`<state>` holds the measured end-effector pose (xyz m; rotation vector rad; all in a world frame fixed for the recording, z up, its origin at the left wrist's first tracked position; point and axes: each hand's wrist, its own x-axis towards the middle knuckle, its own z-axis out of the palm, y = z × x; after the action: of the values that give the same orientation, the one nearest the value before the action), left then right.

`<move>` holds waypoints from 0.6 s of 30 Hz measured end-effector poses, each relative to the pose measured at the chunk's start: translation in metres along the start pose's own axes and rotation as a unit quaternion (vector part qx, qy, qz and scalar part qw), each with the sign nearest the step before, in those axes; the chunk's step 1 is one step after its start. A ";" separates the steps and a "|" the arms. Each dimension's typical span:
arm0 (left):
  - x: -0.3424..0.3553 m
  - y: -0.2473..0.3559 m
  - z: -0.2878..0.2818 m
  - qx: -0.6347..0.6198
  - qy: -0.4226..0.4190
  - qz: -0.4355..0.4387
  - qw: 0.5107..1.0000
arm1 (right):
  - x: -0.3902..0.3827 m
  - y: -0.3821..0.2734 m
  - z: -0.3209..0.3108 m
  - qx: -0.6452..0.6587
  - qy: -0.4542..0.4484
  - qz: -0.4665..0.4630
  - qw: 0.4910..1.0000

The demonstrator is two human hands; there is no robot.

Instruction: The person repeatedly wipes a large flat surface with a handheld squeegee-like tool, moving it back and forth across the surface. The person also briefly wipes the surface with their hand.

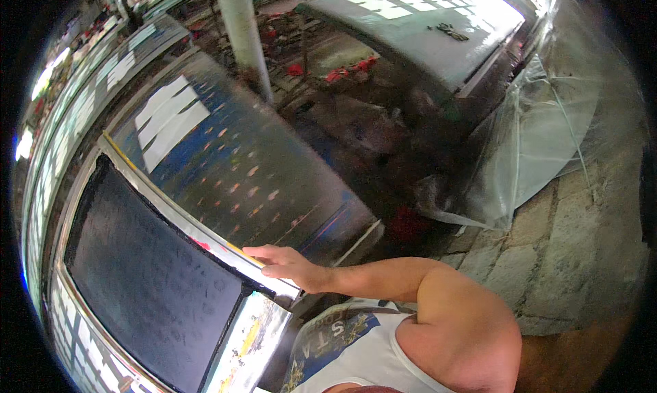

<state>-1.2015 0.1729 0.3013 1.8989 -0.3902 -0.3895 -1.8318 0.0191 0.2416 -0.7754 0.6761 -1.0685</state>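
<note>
Framed dark screen (157, 276) fills the left, its inner rail beside a blotched table (280, 153). On that rail, toward the near corner, the right hand (290, 264) rests with fingers slightly parted; whether they pinch, I cannot tell. Uneven support could twist the frame; farther right, loose plastic sheeting (530, 153) might snag if brushed.
</note>
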 end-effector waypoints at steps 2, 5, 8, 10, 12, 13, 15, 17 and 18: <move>-0.030 0.012 0.010 0.019 -0.002 0.025 0.999 | -0.017 -0.031 -0.019 0.004 -0.003 0.017 1.000; -0.048 0.025 0.011 0.043 -0.016 0.050 0.998 | -0.041 -0.059 -0.043 -0.017 0.012 0.015 1.000; -0.039 0.030 0.001 0.062 -0.037 0.062 0.995 | -0.048 -0.064 -0.048 -0.107 0.047 -0.001 0.993; -0.028 0.030 0.000 0.082 -0.063 0.065 0.993 | -0.055 -0.064 -0.047 -0.016 0.060 -0.037 0.997; -0.025 0.023 0.012 0.211 -0.053 0.106 0.970 | -0.064 -0.070 -0.053 -0.029 0.076 -0.033 0.996; -0.028 0.021 0.016 0.235 -0.057 0.167 0.956 | -0.067 -0.075 -0.055 -0.061 0.077 -0.040 0.994; -0.045 0.021 0.030 0.278 -0.063 0.287 0.915 | -0.076 -0.095 -0.067 -0.087 0.083 -0.047 0.992; -0.061 0.041 0.039 0.202 -0.065 0.204 0.956 | -0.082 -0.119 -0.072 -0.063 0.090 -0.075 0.991; -0.070 0.050 0.044 0.189 -0.061 0.154 0.968 | -0.082 -0.127 -0.075 -0.033 0.097 -0.070 0.992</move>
<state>-1.2880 0.1505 0.3391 2.1415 -0.8807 -0.2339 -1.9827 0.0438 0.3130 -0.7904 0.8342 -1.2654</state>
